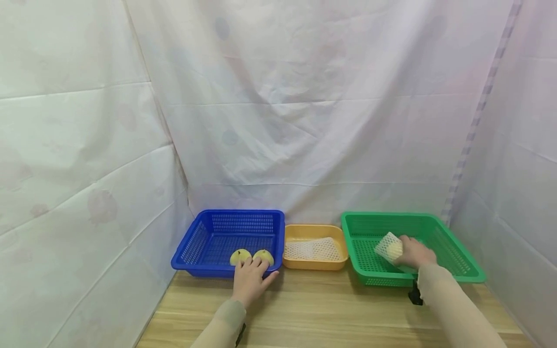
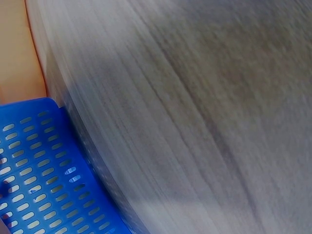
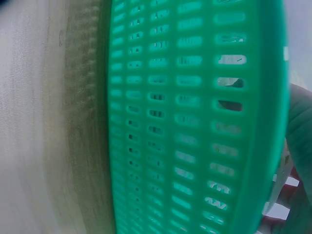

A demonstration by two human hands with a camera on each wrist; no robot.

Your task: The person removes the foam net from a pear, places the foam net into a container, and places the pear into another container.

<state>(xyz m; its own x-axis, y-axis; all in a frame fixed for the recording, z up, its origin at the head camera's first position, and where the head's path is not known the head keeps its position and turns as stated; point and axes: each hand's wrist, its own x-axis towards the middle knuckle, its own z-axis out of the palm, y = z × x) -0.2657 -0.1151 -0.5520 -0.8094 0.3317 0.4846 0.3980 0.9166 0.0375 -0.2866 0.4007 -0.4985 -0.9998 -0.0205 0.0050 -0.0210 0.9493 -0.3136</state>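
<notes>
Two round yellow-green fruits with dark stems, the left fruit (image 1: 240, 256) and the right fruit (image 1: 264, 255), lie side by side near the front of the blue basket (image 1: 226, 211). My left hand (image 1: 251, 285) reaches over that basket's front rim, its fairly straight fingers against or just before the fruits; contact cannot be told. Over the green basket (image 1: 391, 215), my right hand (image 1: 417, 253) holds a pale yellow fruit (image 1: 394, 250) in a white foam net sleeve (image 1: 384, 244). The sleeve's open end points left and up. The right fingers are partly hidden behind the wall in the right wrist view.
Between the two baskets stands a small orange-yellow tray (image 1: 315, 265) with flat white foam nets (image 1: 314, 249) in it. All three containers stand on a wooden table (image 1: 304, 309). White cloth (image 1: 278, 121) hangs behind and at both sides.
</notes>
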